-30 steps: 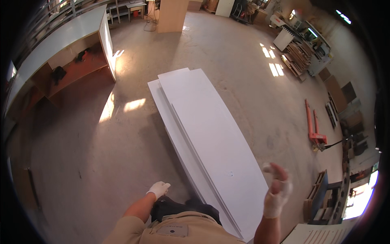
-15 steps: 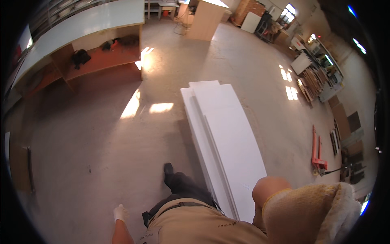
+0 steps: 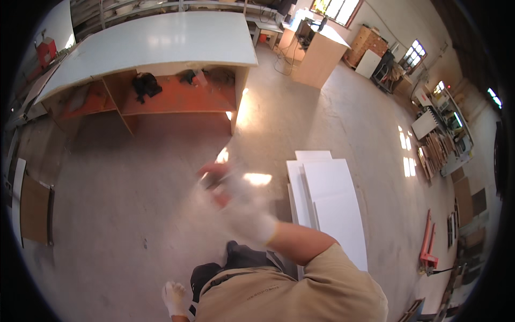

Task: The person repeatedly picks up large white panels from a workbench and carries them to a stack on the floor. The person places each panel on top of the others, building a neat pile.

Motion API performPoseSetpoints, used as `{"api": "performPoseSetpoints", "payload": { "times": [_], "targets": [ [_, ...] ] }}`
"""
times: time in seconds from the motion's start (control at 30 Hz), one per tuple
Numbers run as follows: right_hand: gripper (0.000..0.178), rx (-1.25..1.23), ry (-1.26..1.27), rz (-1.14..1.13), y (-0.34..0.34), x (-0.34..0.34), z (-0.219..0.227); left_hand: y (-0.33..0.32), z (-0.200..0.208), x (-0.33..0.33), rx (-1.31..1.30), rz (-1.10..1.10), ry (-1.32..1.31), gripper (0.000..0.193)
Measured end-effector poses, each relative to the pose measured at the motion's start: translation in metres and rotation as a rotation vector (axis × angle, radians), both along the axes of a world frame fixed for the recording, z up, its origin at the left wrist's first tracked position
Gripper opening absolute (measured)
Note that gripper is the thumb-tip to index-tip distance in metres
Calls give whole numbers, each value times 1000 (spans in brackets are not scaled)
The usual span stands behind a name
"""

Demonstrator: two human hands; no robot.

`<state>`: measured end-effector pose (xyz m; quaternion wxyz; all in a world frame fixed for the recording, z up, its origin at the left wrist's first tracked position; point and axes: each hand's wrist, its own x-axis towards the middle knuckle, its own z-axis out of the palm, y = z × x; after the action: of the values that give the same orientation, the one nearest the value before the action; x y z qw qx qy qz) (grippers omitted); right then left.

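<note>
My right hand [image 3: 248,217], in a pale work glove, reaches across in front of my body and is smeared by motion. It is closed on a small red and dark object [image 3: 214,181], too blurred to name. Low at my left side hangs my left hand [image 3: 174,297], also gloved, with its fingers loosely apart and nothing seen in it. To the right of my right hand, a stack of long white panels [image 3: 337,196] lies low over the floor, its layers unevenly aligned. My right forearm covers part of the stack's near end.
A large workbench [image 3: 177,40] with a pale top and reddish lower shelf stands ahead left. Beyond it is a wooden desk [image 3: 319,59]. On the right are a red pallet jack [image 3: 427,244] and stacked boards [image 3: 431,153]. Brown panels [image 3: 36,209] lean at far left.
My right hand has swung from the lower right across to the middle, bringing the red and dark object into view. The view has shifted, showing more of the workbench; the panels sit lower right.
</note>
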<state>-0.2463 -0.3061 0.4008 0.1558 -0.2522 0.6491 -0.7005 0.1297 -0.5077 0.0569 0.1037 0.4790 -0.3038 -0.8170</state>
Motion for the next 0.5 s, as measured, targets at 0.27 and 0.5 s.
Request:
{"api": "performPoseSetpoints", "payload": {
  "times": [0.27, 0.5],
  "targets": [
    [51, 280, 808, 301, -196, 16, -79, -79, -24, 40, -78, -437, -583, 72],
    [25, 476, 743, 321, -278, -24, -82, -250, -59, 17, -372, -657, -657, 61]
  ]
}}
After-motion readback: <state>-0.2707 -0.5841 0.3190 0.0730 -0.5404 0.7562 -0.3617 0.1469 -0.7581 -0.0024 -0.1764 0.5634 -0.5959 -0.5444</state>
